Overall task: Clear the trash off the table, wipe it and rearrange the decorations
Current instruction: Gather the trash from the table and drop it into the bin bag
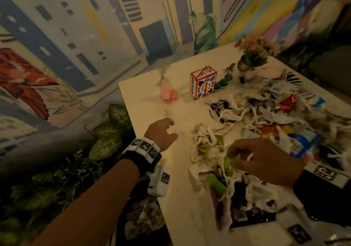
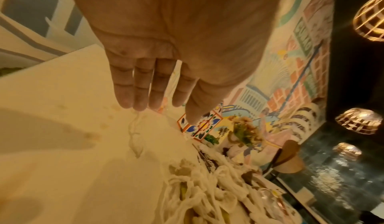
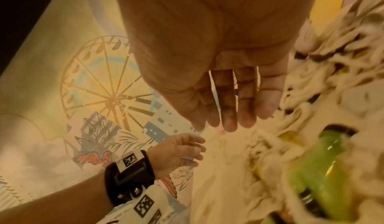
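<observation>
Pretty sure this is a cafe or small restaurant, not somebody's house. The walls (image 1: 79,42) are covered corner to corner in a painted mural: city buildings, a big red bird, and a ferris wheel (image 3: 108,96) on another stretch. Woven wicker pendant lamps (image 2: 359,120) glow against a dark ceiling, and there's a wooden cafe chair (image 2: 290,158) past the far edge. Fake leafy plants (image 1: 112,130) run along the wall beside the pale bench (image 1: 144,111), which has a little flower vase (image 1: 252,59) and a painted floral box (image 1: 203,82) as centrepieces.
</observation>
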The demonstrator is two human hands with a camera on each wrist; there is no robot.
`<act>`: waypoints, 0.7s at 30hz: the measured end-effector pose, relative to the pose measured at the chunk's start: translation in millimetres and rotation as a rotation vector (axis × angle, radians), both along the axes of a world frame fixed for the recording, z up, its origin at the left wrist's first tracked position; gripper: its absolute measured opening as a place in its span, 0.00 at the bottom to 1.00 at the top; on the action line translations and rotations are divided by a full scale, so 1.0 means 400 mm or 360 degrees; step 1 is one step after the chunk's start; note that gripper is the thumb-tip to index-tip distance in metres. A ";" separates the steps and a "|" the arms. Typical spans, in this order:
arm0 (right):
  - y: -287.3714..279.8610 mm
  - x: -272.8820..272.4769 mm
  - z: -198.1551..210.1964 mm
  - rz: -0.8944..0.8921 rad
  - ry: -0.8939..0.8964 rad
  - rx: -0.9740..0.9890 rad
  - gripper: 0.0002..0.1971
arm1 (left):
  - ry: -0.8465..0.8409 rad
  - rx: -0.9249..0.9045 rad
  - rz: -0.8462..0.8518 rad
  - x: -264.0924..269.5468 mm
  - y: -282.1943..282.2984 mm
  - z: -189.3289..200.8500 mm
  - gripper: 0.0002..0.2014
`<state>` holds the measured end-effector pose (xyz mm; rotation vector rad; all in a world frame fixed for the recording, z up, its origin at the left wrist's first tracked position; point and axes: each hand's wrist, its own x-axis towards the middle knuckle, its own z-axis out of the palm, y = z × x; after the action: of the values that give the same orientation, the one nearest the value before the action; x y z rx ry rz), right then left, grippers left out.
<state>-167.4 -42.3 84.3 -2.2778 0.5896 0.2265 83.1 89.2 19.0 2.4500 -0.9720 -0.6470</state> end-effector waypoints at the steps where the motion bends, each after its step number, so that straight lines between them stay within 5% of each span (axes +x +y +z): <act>1: -0.027 -0.013 0.000 0.0025 0.0045 -0.0031 0.07 | -0.0007 0.0085 0.0027 0.005 -0.035 -0.013 0.25; 7: -0.095 -0.088 -0.055 0.0444 0.0470 -0.0209 0.40 | -0.0003 0.0648 0.0099 0.015 -0.192 -0.108 0.35; 13: -0.112 -0.107 -0.142 0.0640 0.0656 -0.0432 0.56 | -0.0126 0.0983 0.0037 0.077 -0.230 -0.159 0.42; 18: -0.116 -0.116 -0.217 0.0598 0.0702 -0.0476 0.62 | -0.0230 0.0791 -0.0107 0.019 -0.283 -0.128 0.27; 21: -0.126 -0.099 -0.246 0.0554 0.0724 -0.0479 0.63 | 0.0092 0.0601 -0.0195 -0.065 -0.263 -0.103 0.35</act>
<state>-207.2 -92.6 -14.0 -2.6306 0.4690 0.8966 57.3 -15.9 -22.3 2.6873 -1.0639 -1.0190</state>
